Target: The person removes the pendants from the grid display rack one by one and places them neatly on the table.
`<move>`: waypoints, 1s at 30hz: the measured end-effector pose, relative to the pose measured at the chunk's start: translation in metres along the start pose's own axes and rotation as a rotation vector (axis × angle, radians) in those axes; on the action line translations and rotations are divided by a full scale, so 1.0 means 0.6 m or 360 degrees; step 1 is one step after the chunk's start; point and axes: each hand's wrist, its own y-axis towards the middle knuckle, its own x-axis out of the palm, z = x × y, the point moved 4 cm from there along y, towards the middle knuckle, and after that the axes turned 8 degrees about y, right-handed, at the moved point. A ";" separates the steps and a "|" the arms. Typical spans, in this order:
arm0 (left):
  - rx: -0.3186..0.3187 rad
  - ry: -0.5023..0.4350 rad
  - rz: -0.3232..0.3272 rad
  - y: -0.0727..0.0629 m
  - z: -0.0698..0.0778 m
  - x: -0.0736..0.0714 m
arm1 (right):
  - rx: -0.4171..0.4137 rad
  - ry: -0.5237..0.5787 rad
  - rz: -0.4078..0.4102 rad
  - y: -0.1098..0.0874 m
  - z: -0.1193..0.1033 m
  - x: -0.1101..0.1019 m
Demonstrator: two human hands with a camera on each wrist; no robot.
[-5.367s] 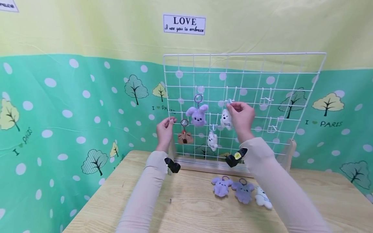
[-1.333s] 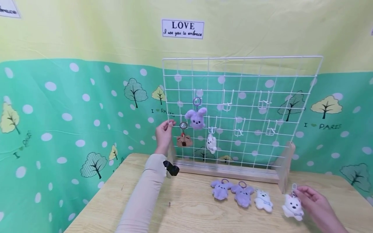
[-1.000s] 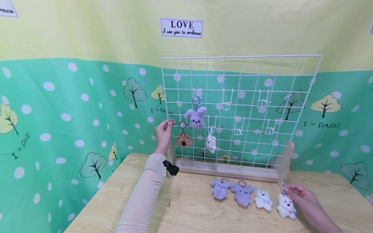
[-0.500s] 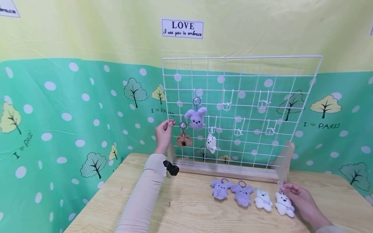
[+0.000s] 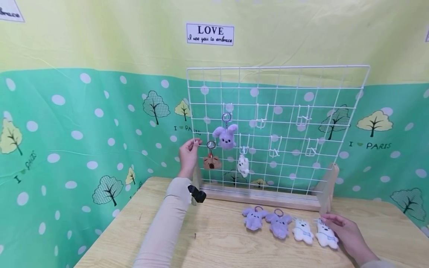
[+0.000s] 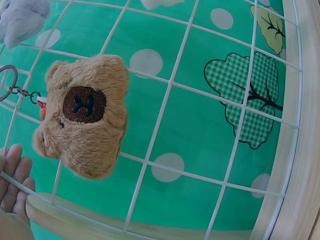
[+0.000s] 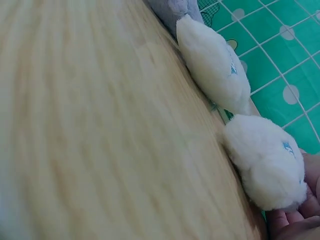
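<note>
In the head view my left hand [image 5: 188,156] pinches the left edge of a white wire grid rack [image 5: 278,67]. Beside it hang a brown bear keychain [image 5: 212,162], a purple rabbit keychain [image 5: 226,139] and a white dog keychain [image 5: 243,166]. The bear fills much of the left wrist view. My right hand [image 5: 350,234] pinches the top of another white dog keychain [image 5: 327,236], which lies face up on the table at the right end of a row. In the right wrist view, fingers [image 7: 295,217] show at the far end of that plush [image 7: 267,160].
To the left in the row lie a third white dog keychain [image 5: 303,231] and two purple plush keychains [image 5: 253,219]. Bare hooks [image 5: 275,150] hang on the grid's middle and right. Its wooden base [image 5: 261,196] stands along the back of the wooden table [image 5: 214,242].
The white dog keychain from the upper middle hook has come off the grid. My right hand has brought it down, moved it left, and laid it beside the row. The left hand stays put.
</note>
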 end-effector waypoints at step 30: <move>-0.0013 0.0004 -0.0020 -0.001 0.003 -0.002 | -0.0274 -0.0193 -0.0012 -0.031 -0.124 0.024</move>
